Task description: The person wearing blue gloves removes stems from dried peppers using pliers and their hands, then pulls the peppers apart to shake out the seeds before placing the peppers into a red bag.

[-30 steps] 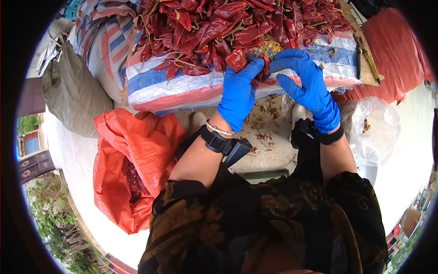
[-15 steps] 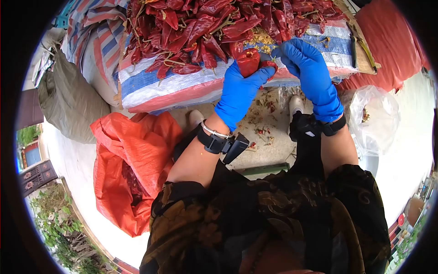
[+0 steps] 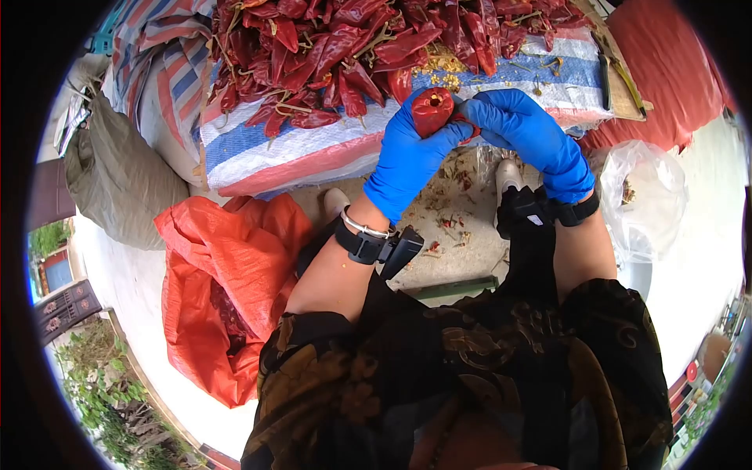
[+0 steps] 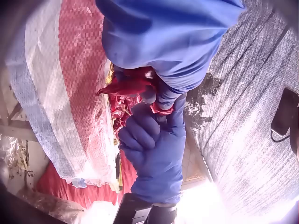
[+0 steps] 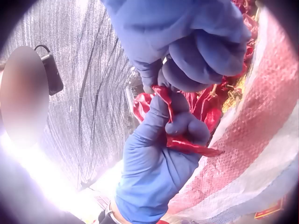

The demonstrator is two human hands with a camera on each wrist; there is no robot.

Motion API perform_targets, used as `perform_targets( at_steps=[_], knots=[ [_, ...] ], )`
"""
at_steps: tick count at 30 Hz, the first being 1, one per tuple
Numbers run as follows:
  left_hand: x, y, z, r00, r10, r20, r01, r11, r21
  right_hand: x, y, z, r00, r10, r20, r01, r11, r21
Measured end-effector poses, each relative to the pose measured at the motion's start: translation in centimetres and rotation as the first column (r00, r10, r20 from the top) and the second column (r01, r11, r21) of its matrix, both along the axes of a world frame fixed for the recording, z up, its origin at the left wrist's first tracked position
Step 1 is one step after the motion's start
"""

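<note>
In the head view my left hand (image 3: 399, 157), in a blue glove, grips dried red chili peppers. One chili pepper (image 3: 432, 111) stands up from its grasp with a hole at its top end. A second chili pepper (image 5: 163, 98) sticks out past the left thumb in the right wrist view, and the pointed end of a chili pepper (image 5: 196, 148) comes out below the curled fingers. My right hand (image 3: 533, 129), also blue-gloved, meets the left and pinches the end of the second pepper between thumb and forefinger. The left hand partly hides that pepper in the left wrist view.
A heap of dried chili peppers (image 3: 337, 47) lies on a striped woven sack (image 3: 290, 157) ahead. An open orange-red sack (image 3: 227, 235) with peppers inside stands at left. At right are a clear plastic bag (image 3: 646, 196) and a full red sack (image 3: 666, 70). Scraps litter the floor (image 3: 446, 196).
The right hand, its thumb spread from the fingers a second ago, moved to the heap's edge, then came back to the left hand and pinches a pepper. The left hand keeps its hold.
</note>
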State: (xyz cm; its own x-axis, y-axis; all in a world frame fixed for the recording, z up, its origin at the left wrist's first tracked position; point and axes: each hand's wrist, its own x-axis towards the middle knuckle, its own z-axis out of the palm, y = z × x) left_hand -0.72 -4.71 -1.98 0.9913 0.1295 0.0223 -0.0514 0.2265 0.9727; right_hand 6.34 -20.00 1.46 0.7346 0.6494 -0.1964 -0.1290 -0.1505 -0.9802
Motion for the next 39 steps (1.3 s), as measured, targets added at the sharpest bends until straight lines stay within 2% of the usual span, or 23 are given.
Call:
perform_targets(
  at_steps=[2, 4, 5, 7, 8, 9, 10, 11, 12, 13, 14, 15, 17, 18, 20, 21, 24, 26, 27, 29, 33, 35, 39],
  knots=[
    [-0.1, 0.4, 0.4, 1.0, -0.02, -0.004, 0.02, 1.0, 0.022, 0.0, -0.1, -0.4, 0.997, 0.077, -0.028, -0.077, 0.997, 0.009],
    [-0.2, 1.0, 0.6, 0.995, -0.099, 0.021, 0.101, 0.984, -0.145, -0.7, 0.7, -0.8, 0.957, 0.073, -0.282, 0.019, 0.951, 0.308],
    [-0.2, 0.9, 0.5, 0.995, -0.1, 0.02, 0.102, 0.984, -0.145, -0.9, 1.0, -1.1, 0.956, 0.072, -0.283, 0.02, 0.951, 0.308],
    [-0.2, 0.8, 0.2, 0.992, -0.017, 0.123, 0.065, 0.915, -0.399, -1.4, 1.5, -2.3, 0.697, 0.32, -0.642, 0.193, 0.778, 0.598],
    [-0.1, 1.1, -0.1, 0.992, -0.015, 0.123, 0.063, 0.915, -0.399, -0.8, 1.7, -4.2, 0.629, 0.526, -0.573, 0.113, 0.667, 0.736],
    [0.2, 1.6, -0.6, 0.99, -0.066, 0.129, 0.115, 0.896, -0.429, -1.1, 2.0, -3.1, 0.627, 0.527, -0.574, 0.112, 0.668, 0.736],
    [0.3, 1.8, -0.4, 0.984, -0.115, 0.136, 0.166, 0.873, -0.458, -1.7, 2.3, -1.2, 0.827, 0.192, -0.529, 0.131, 0.848, 0.513],
    [0.1, 1.6, -0.1, 0.984, -0.112, 0.136, 0.162, 0.874, -0.458, -2.0, 2.5, -0.1, 0.931, -0.136, -0.339, 0.231, 0.938, 0.259],
    [-0.3, 1.1, 1.2, 0.991, -0.063, 0.12, 0.092, 0.963, -0.255, -1.9, 2.6, -0.5, 0.931, -0.133, -0.34, 0.229, 0.938, 0.26],
    [-0.3, 0.6, 1.9, 0.993, -0.014, 0.117, 0.018, 0.999, -0.036, -1.6, 2.5, -1.2, 0.981, -0.192, -0.029, 0.194, 0.95, 0.244],
    [-0.2, 0.3, 0.7, 0.984, 0.063, 0.167, -0.077, 0.994, 0.081, -1.5, 2.4, -1.7, 0.931, -0.227, 0.284, 0.168, 0.961, 0.218],
    [-0.3, 0.4, 0.8, 0.984, 0.059, 0.166, -0.073, 0.994, 0.082, -1.5, 2.3, -1.4, 0.931, -0.231, 0.283, 0.172, 0.961, 0.218],
    [-0.6, 0.7, 0.9, 0.992, 0.016, 0.127, -0.052, 0.957, 0.285, -1.8, 2.0, -0.6, 0.962, -0.199, 0.184, 0.181, 0.977, 0.113],
    [-0.6, 0.8, 0.7, 0.992, 0.015, 0.125, -0.05, 0.958, 0.283, -1.7, 1.9, -0.5, 0.962, -0.2, 0.183, 0.182, 0.977, 0.111],
    [-0.5, 1.1, 0.5, 0.998, -0.042, 0.044, 0.039, 0.997, 0.071, -1.5, 1.5, -0.4, 0.991, -0.121, -0.049, 0.127, 0.982, 0.14],
    [-0.6, 1.3, 0.9, 0.998, -0.042, 0.045, 0.038, 0.997, 0.07, -1.6, 1.6, -0.3, 0.992, -0.12, -0.048, 0.126, 0.982, 0.139],
    [-0.7, 1.4, 1.8, 0.987, -0.119, -0.108, 0.108, 0.989, -0.103, -2.1, 2.5, -0.5, 0.947, -0.075, -0.313, 0.176, 0.935, 0.308],
    [-0.6, 1.1, 1.2, 0.995, -0.096, 0.005, 0.093, 0.946, -0.31, -2.4, 2.9, -1.7, 0.845, 0.128, -0.519, 0.22, 0.802, 0.556],
    [-0.6, 1.2, 1.2, 0.995, -0.098, 0.004, 0.094, 0.946, -0.309, -2.5, 3.0, -1.7, 0.845, 0.127, -0.52, 0.222, 0.801, 0.557],
    [-0.6, 1.4, 1.4, 0.99, -0.141, 0.001, 0.135, 0.942, -0.308, -2.8, 3.1, -1.7, 0.675, 0.143, -0.724, 0.358, 0.795, 0.49],
    [-0.5, 1.3, 1.6, 0.99, -0.142, -0.014, 0.125, 0.908, -0.4, -3.5, 3.5, -1.9, 0.662, 0.162, -0.732, 0.42, 0.729, 0.541],
    [-0.5, 1.4, 1.6, 0.982, -0.187, -0.014, 0.159, 0.869, -0.468, -3.4, 3.3, -2.4, 0.666, 0.335, -0.667, 0.334, 0.665, 0.668],
    [-0.5, 1.6, 1.3, 0.968, -0.251, 0.015, 0.221, 0.823, -0.523, -3.1, 3.1, -1.4, 0.652, 0.229, -0.723, 0.358, 0.747, 0.56]
  ],
)
